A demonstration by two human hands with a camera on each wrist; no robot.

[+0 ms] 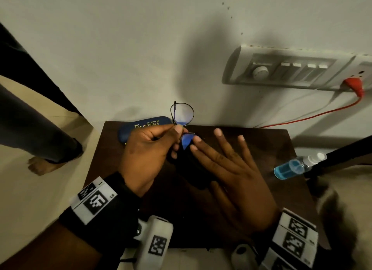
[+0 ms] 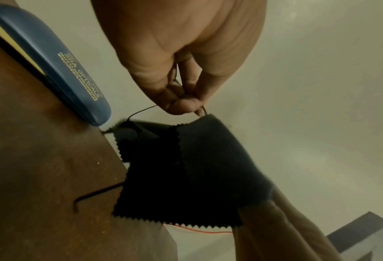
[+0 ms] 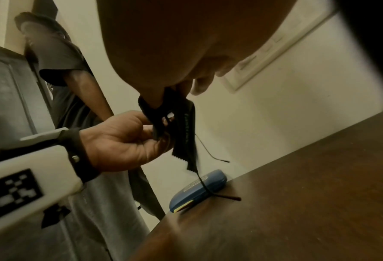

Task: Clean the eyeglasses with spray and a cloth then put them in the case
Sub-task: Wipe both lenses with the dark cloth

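Thin black-framed eyeglasses (image 1: 182,113) are held up over the dark wooden table (image 1: 261,149). My left hand (image 1: 179,131) pinches them at the bridge between thumb and fingertips. My right hand (image 1: 196,142) pinches the lower lens, which shines blue, through a black zigzag-edged cloth (image 2: 186,176), thumb underneath and the other fingers spread straight. One temple arm (image 3: 226,197) hangs down to the tabletop. The blue eyeglass case (image 1: 141,126) lies shut at the table's far left edge. A small spray bottle (image 1: 296,167) with blue liquid lies at the right edge.
A wall switchboard (image 1: 281,70) with a red plug (image 1: 354,84) and red cable hangs behind the table on the right. Another person's leg and bare foot (image 1: 42,165) stand on the floor to the left. A yellow cloth (image 2: 14,44) pokes out under the case.
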